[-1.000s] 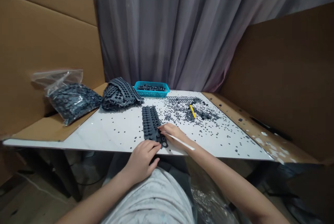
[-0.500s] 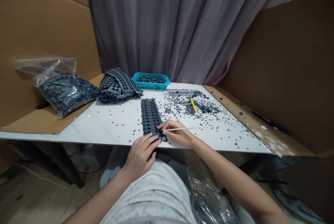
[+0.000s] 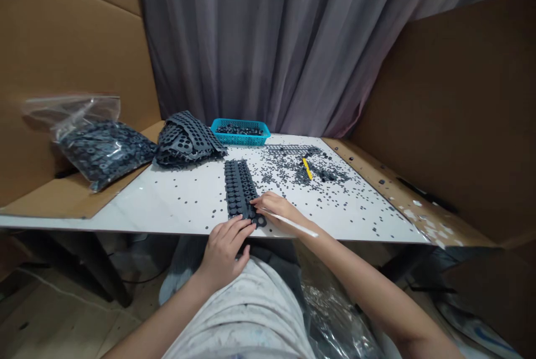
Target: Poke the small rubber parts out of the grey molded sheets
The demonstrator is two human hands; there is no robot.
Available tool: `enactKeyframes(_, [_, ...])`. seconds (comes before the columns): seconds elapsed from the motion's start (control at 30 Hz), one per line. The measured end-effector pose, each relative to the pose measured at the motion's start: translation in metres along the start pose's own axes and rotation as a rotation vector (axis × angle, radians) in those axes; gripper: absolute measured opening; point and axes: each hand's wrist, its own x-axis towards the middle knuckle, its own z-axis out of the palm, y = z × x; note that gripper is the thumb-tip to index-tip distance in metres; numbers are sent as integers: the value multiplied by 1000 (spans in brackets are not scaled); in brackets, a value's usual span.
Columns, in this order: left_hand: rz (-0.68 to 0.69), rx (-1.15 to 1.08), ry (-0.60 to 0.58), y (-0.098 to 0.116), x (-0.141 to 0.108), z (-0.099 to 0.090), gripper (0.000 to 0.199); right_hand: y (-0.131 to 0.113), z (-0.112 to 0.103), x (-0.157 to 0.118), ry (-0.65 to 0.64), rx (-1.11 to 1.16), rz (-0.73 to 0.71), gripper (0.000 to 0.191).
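Strip of perforated dark grey sheet (image 3: 238, 187) lies alone on the white marble-patterned tabletop (image 3: 138, 205), long side pointing away from the person, with two columns of round cells. Taking that strip as the clock's centre and 12 o'clock as straight ahead, both hands sit at about 6 o'clock.

Left hand (image 3: 224, 250) lies over the strip's near end, fingers together and slightly curled; whether it is gripping the strip or only pressing on it, I cannot tell. Right hand (image 3: 276, 207) is closed in a pinch on one thin white stick (image 3: 291, 225), whose far end points toward 4 o'clock, and its fingertips are touching the strip's right edge near the bottom.

At 10 o'clock sits one heap of folded perforated sheets (image 3: 186, 140), and one clear plastic bag (image 3: 100, 149) packed with dark pieces is further out at 9 o'clock, on a cardboard flap (image 3: 84, 197). One turquoise plastic basket (image 3: 240, 132), holding dark pieces, stands at 12 o'clock by the table's far edge. One yellow stick (image 3: 307, 169) lies at 2 o'clock among hundreds of small dark discs (image 3: 293, 172), too many to count, scattered across the table. Grey curtain (image 3: 268, 41) hangs behind.
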Motion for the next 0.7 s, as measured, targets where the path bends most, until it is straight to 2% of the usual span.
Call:
enactKeyframes(0.13, [3, -4, 8, 1, 1, -1, 40, 6, 2, -1, 72, -79, 38, 23])
enactKeyframes(0.23, [-1, -9, 4, 1, 2, -2, 40, 9, 1, -3, 184, -109, 176, 21])
enactKeyframes(0.33, [5, 0, 7, 2, 1, -2, 41, 6, -2, -4, 242, 59, 334, 13])
enactKeyframes(0.4, [9, 7, 5, 2, 1, -2, 41, 1, -5, -5, 211, 298, 369, 14])
enactKeyframes(0.5, [6, 10, -8, 1, 1, -1, 42, -5, -8, -5, 82, 548, 343, 24])
enactKeyframes(0.57, [3, 8, -11, 1, 0, -1, 42, -7, -9, -5, 30, 577, 314, 27])
enactKeyframes(0.7, [9, 4, -1, 1, 1, -1, 41, -7, -11, -5, 23, 560, 255, 26])
